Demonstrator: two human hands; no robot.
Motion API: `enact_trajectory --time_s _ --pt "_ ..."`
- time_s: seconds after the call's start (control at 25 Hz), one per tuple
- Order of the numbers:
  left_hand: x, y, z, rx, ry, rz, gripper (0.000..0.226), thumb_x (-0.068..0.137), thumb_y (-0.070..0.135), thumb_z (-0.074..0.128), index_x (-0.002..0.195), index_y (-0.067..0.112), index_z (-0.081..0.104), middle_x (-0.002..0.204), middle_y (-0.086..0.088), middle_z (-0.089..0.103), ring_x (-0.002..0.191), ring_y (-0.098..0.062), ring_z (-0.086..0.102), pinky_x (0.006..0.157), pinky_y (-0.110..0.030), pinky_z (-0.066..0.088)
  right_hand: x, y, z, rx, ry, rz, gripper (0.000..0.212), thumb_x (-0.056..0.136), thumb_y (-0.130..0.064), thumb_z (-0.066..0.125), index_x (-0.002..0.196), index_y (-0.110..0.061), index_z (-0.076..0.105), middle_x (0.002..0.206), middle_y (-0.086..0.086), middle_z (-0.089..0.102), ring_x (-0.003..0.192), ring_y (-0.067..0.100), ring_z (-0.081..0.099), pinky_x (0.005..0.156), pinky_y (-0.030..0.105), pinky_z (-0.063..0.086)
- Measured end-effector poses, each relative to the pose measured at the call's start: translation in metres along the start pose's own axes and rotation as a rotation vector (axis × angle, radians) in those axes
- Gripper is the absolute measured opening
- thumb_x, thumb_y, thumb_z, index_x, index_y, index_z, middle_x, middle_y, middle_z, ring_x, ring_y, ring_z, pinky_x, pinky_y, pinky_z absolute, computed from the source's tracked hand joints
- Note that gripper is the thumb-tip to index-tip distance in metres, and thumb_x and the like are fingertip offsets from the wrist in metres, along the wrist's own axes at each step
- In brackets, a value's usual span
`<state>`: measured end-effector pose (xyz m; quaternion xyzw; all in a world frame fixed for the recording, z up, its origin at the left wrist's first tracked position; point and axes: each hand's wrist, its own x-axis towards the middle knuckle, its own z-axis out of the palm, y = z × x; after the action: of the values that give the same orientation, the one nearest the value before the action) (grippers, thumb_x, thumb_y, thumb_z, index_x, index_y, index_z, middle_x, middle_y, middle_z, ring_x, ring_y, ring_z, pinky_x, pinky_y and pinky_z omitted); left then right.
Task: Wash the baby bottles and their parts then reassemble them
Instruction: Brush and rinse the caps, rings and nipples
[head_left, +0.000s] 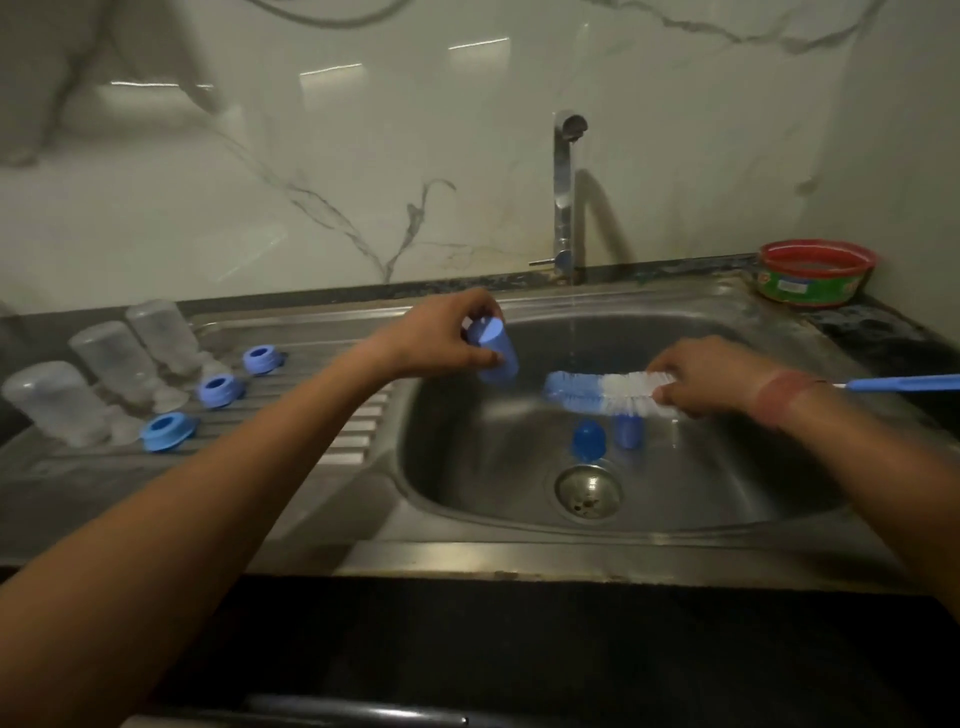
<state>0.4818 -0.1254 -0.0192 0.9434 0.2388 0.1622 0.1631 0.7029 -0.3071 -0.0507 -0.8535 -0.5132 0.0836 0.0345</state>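
Left hand (447, 332) grip clamped on light-blue plastic bottle cap (496, 356) over steel sink (727, 467); right hand (711, 374) grip clamped on blue-white bristle bottle brush (602, 392), just beside cap.

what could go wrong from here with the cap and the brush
1. The left hand holds the blue cap by only a few fingers above the sink; wet, it might slip and drop.
2. Two loose blue caps lie close to the drain under the bottle brush; a careless sweep by the right hand could knock them about.
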Motion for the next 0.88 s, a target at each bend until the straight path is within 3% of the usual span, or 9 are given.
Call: enact_trajectory --time_s 0.16,0.4,0.64,0.88 --pt "-0.036 -0.037 -0.045 0.098 -0.030 -0.119 0.043 0.084 0.021 0.076 0.124 0.022 0.061 0.115 -0.002 0.063 0.098 -0.019 0.063 0.090 -0.034 0.053 -0.001 -0.011 0.005 -0.009 -0.024 -0.028 0.033 0.090 -0.027 0.059 0.123 -0.027 0.062 0.100 0.000 0.063 0.071 0.010 0.058 0.080 0.029 0.049" --pt "-0.113 -0.110 -0.106 0.226 -0.062 -0.325 0.039 0.082 0.017 0.080 0.116 0.023 0.063 0.111 0.002 0.063 0.096 -0.020 0.063 0.092 -0.038 0.053 0.002 -0.017 0.011 -0.059 -0.012 -0.046 0.032 0.091 -0.026 0.060 0.124 -0.027 0.062 0.082 -0.006 0.062 0.066 0.009 0.061 0.074 0.027 0.048" --pt "-0.152 -0.151 -0.119 0.294 -0.121 -0.474 0.044 0.080 0.019 0.081 0.120 0.019 0.062 0.111 0.002 0.061 0.095 -0.016 0.058 0.083 -0.026 0.042 0.004 -0.020 0.015 -0.040 -0.025 -0.051 0.034 0.093 -0.026 0.060 0.126 -0.026 0.060 0.070 -0.011 0.055 0.067 0.010 0.061 0.072 0.027 0.049" --pt "-0.158 -0.166 -0.115 0.303 -0.104 -0.514 0.046 0.081 0.022 0.081 0.120 0.026 0.058 0.117 0.000 0.059 0.100 -0.018 0.056 0.088 -0.030 0.044 0.007 -0.019 0.016 -0.057 -0.036 -0.047 0.034 0.093 -0.028 0.059 0.127 -0.026 0.059 0.070 -0.010 0.056 0.066 0.009 0.062 0.075 0.027 0.051"
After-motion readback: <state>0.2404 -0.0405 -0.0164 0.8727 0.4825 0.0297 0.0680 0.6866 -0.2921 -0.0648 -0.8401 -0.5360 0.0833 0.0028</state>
